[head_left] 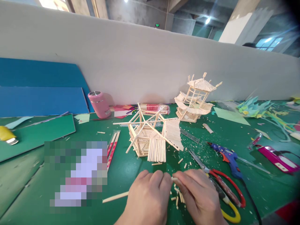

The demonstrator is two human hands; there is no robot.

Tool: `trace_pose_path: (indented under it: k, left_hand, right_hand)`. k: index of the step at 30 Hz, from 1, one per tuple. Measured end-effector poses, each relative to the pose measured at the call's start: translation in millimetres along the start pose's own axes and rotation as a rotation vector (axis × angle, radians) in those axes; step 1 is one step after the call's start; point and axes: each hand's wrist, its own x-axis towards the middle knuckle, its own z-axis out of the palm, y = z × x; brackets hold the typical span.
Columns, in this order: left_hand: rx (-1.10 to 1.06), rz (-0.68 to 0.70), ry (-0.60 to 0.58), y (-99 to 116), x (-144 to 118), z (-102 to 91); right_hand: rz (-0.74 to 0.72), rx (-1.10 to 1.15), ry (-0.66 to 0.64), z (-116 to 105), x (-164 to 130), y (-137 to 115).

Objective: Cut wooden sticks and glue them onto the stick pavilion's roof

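Note:
My left hand [148, 197] is closed around a thin wooden stick [115, 197], whose long end sticks out to the left. At the stick's other end, the fingers of my right hand [201, 193] pinch it close against the left hand. Short cut stick pieces [179, 197] lie below and between the hands. Just beyond stands a pavilion frame of wooden sticks [142, 131] with two slatted roof panels, one on the right and one facing me. Red-handled scissors [202, 162] and a yellow-handled tool [231, 212] lie beside my right hand, partly covered by it.
A finished-looking stick pavilion [195, 100] stands at the back right. Right of the scissors lie a blue glue gun [226, 157] and a magenta power strip [277, 159]. A pink flask [99, 104], packed sticks [154, 108], a ruler [189, 136] and a green board [47, 131] occupy the table.

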Motion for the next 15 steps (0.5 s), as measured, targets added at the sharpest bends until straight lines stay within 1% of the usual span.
trace_pose_path:
  k: [6, 11, 13, 15]
  left_hand:
    - [0.015, -0.003, -0.011, 0.6, -2.4, 2.9]
    - [-0.033, -0.011, -0.015, -0.1, 0.4, -1.1]
    - [-0.07, 0.003, -0.025, -2.1, 3.0, -6.0]
    - [-0.085, 0.028, -0.026, -4.8, 5.2, -11.3]
  right_hand:
    - [0.037, 0.003, -0.008, 2.5, -3.0, -2.1]
    - [0.022, 0.006, 0.071, 5.6, -2.1, -6.1]
    - [0.026, 0.015, 0.025, 2.9, 1.5, -6.2]
    - [0.015, 0.018, -0.071, -3.8, 6.9, -6.0]
